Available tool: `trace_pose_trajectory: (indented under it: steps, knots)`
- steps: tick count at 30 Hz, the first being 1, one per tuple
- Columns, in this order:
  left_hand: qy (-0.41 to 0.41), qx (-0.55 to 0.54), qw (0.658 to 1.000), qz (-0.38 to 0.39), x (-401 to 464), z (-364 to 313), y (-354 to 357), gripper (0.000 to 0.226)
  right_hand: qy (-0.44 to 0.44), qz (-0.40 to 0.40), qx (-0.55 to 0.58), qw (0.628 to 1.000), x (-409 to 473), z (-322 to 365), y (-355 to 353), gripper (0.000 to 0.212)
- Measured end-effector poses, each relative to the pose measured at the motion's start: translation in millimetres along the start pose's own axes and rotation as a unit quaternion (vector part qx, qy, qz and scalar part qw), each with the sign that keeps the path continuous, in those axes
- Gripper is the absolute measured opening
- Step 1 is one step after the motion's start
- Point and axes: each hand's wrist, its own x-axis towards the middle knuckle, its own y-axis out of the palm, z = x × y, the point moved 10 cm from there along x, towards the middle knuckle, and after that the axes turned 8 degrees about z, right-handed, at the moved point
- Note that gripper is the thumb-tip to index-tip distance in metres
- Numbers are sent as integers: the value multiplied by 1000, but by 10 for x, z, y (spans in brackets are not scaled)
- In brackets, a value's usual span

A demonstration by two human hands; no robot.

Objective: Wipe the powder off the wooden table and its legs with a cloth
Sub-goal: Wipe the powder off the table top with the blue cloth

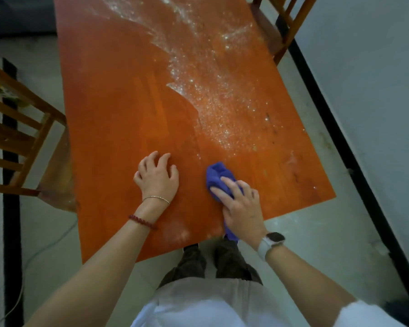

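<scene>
An orange wooden table [118, 114] stretches away from me. White powder [213, 95] covers its right half in a band running from the far end toward the near right; a faint smear [180, 228] lies near the front edge. My right hand [242, 208] presses a bunched blue cloth [216, 174] onto the tabletop near the front edge, fingers curled over it, the cloth's tail hanging off the edge. My left hand [157, 177] rests on the bare wood to the left of the cloth, fingers bent, holding nothing. The table legs are hidden.
A wooden chair [17, 135] stands close against the table's left side, and another chair [281, 27] at the far right. A white wall with a black skirting strip [354, 161] runs along the right. A cable [33, 256] lies on the floor at left.
</scene>
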Motion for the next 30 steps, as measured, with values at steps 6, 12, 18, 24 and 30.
trace_pose_trajectory:
  steps: [6,12,18,24,30]
  knots:
    - [33,39,998,31,-246,-701,599,52,419,-100,109,896,-482,-2291,-397,47]
    - [-6,61,998,7,-359,-807,784,54,356,-163,113,913,-404,-2242,-694,46]
    - [-14,73,997,-15,-336,-812,726,48,-89,-38,-1,995,59,-1110,-312,44]
    - [-31,76,997,-8,-330,-836,700,47,434,-79,217,871,-165,-2870,-498,48]
    - [-29,43,998,-21,-261,-687,405,51,109,-161,148,970,288,-1467,-780,43]
